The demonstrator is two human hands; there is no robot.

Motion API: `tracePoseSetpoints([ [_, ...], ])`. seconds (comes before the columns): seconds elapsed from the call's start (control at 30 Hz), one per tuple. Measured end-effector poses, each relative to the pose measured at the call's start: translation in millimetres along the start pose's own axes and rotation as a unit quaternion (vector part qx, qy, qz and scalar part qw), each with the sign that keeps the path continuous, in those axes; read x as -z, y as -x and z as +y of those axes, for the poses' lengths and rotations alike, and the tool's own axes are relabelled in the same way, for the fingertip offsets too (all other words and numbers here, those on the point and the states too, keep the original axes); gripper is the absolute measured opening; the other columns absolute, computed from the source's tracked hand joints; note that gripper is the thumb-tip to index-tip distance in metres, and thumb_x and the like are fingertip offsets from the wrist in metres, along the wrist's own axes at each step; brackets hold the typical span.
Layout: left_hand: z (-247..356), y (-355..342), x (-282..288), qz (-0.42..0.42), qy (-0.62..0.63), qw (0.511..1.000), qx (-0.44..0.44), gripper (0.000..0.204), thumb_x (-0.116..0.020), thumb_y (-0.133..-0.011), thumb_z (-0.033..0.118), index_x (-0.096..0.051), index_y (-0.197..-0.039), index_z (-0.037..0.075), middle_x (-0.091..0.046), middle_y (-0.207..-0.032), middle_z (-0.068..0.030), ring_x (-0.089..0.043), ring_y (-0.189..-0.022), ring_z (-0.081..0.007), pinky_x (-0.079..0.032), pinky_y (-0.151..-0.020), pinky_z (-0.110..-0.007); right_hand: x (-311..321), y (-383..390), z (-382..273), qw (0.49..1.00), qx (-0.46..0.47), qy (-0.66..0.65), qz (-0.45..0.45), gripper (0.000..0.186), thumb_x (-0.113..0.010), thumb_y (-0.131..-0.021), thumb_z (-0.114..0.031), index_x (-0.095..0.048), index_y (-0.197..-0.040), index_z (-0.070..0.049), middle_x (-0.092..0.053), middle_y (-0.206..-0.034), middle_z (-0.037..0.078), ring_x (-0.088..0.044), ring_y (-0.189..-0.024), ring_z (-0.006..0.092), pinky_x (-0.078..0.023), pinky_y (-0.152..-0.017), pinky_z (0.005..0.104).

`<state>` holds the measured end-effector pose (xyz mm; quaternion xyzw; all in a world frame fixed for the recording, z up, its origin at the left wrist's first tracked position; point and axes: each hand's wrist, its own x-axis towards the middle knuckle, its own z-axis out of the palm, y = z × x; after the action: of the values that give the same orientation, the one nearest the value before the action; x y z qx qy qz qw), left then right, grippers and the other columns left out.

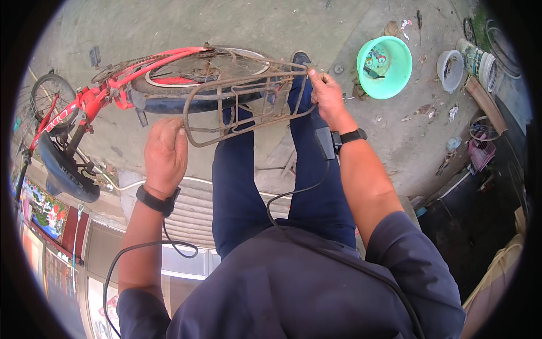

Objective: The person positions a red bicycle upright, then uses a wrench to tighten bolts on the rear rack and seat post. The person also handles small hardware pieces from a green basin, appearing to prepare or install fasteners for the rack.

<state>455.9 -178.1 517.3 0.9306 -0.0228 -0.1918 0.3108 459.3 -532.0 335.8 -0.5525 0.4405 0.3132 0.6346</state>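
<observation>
A rusty wire bicycle rack (pixel 248 96) stretches between my hands, above my legs and overlapping the rear wheel of a red bicycle (pixel 84 104). My right hand (pixel 327 96) is closed round the rack's right end, thumb along the bar. At the rack's rounded left end, my left hand (pixel 166 147) has its fingers curled against the bar; part of that grip is hidden. Just behind the rack run the wheel's black mudguard (pixel 180 105) and its tyre. The bicycle's dark saddle (pixel 70 172) is at the left, nearer to me than the frame.
A mint-green basin (pixel 361 68) with small things in it stands on the concrete at the right. Beyond it are a grey bowl (pixel 446 85), a white bucket (pixel 486 65) and a pink basket (pixel 481 151). Black cables (pixel 271 209) hang from my wrist devices across my body.
</observation>
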Motion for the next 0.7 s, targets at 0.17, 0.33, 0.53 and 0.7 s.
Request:
tracePoseSetpoints([
  [0.17,18,5,-32,0.039,0.297,0.932,0.206,0.03,-0.051,-0.107,0.017,-0.052,-0.13,-0.002,-0.065,-0.096,-0.0072,-0.061,-0.088,-0.0132,-0.05,-0.082,-0.029,18,-15,18,0.979,-0.052,-0.189,-0.047,0.046,-0.06,-0.098,-0.055,-0.057,-0.085,-0.011,-0.045,-0.065,-0.003,-0.044,-0.056,0.0142,-0.043,-0.056,0.0293],
  [0.33,10,-16,-79,0.09,0.308,0.904,0.284,0.026,-0.044,-0.11,0.027,-0.055,-0.112,0.004,-0.041,-0.069,0.0053,-0.037,-0.059,-0.0027,-0.033,-0.053,-0.021,37,-67,57,0.972,-0.184,-0.127,-0.078,0.048,-0.059,-0.098,-0.053,-0.063,-0.109,-0.006,-0.069,-0.093,0.01,-0.07,-0.092,0.0244,-0.056,-0.077,0.0347],
  [0.53,1,-23,-107,0.129,0.303,0.907,0.263,0.024,-0.041,-0.111,0.024,-0.053,-0.106,0.005,-0.04,-0.066,0.0047,-0.035,-0.056,-0.0027,-0.031,-0.05,-0.021,37,-131,95,0.951,-0.169,0.025,-0.259,0.057,-0.067,-0.093,-0.055,-0.06,-0.121,-0.007,-0.067,-0.111,0.007,-0.067,-0.101,0.0198,-0.056,-0.083,0.036],
  [0.7,-6,-34,-134,0.146,0.302,0.904,0.265,0.025,-0.04,-0.111,0.025,-0.052,-0.103,0.005,-0.039,-0.063,0.0032,-0.034,-0.052,-0.0039,-0.028,-0.047,-0.021,20,-170,128,0.929,-0.166,0.01,-0.331,0.044,-0.063,-0.098,-0.045,-0.062,-0.12,-0.007,-0.072,-0.105,0.007,-0.071,-0.095,0.0191,-0.057,-0.076,0.0326],
])
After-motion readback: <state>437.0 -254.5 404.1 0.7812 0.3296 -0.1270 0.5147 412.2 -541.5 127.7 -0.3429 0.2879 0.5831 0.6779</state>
